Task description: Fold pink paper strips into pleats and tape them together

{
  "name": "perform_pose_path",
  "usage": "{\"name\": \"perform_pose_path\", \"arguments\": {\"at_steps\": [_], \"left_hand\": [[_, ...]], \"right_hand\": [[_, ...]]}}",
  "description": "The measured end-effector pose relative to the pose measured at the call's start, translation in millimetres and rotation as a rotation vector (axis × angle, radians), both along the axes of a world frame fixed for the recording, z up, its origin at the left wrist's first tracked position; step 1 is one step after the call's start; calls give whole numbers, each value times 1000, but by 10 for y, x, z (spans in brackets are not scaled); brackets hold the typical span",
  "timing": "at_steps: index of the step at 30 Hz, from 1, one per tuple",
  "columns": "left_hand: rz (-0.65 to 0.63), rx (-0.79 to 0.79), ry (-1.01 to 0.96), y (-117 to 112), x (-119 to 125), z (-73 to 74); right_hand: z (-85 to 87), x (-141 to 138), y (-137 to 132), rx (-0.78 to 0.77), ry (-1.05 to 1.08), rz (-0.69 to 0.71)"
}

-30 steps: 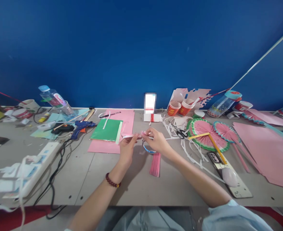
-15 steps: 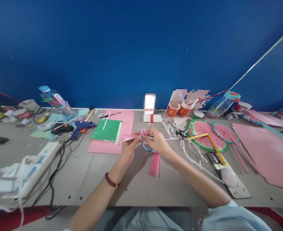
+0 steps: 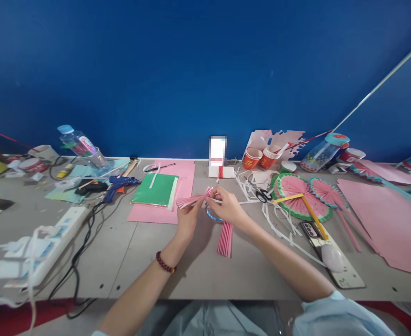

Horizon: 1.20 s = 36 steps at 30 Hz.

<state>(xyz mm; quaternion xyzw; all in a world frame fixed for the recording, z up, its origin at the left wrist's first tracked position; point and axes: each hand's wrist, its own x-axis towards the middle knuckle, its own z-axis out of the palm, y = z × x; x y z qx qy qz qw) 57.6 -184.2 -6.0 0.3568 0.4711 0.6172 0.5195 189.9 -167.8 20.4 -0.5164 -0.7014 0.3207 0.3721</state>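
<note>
Above the middle of the table [image 3: 138, 261], both hands hold a folded pink pleated paper strip [image 3: 191, 200]. My left hand [image 3: 187, 218] pinches its middle from below, and the strip's left end splays out past the fingers. My right hand [image 3: 226, 205] pinches the right end, where the pleats bunch up. Under the right hand lies a blue tape ring [image 3: 212, 216]. A second folded pink pleated strip [image 3: 225, 238] rests flat on the table just below the hands.
A green sheet [image 3: 156, 189] on pink paper [image 3: 184, 175] lies behind the hands. At left: a blue glue gun [image 3: 116, 185], a power strip [image 3: 44, 252] with cables, a bottle [image 3: 81, 144]. At right: watermelon paper fans [image 3: 298, 193], scissors [image 3: 263, 196], red cups [image 3: 261, 157], a phone [image 3: 334, 259], large pink sheets [image 3: 390, 219].
The pink strip has turned, its left end now fanning out more to the left of my left hand. Both hands stayed in nearly the same place, with fingers shifting slightly.
</note>
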Motion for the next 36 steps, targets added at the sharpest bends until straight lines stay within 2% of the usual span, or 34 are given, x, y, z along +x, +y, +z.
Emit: {"name": "perform_pose_path", "arguments": {"at_steps": [4,10,14,20,36], "left_hand": [[7,15,38,7,-9,17],[85,-9,43,23,-46,3],[42,7,2,20,-49,30],[98,-31,28,30,-58,16],[60,-30,66,25,-96,-13]], "right_hand": [[12,1,-7,-1,-6,-16],[2,9,-8,-5,-38,-53],[-15,15,4,6,-19,-40],[6,12,0,3,-26,-27],[-20,21,22,-17,-61,-21]]}}
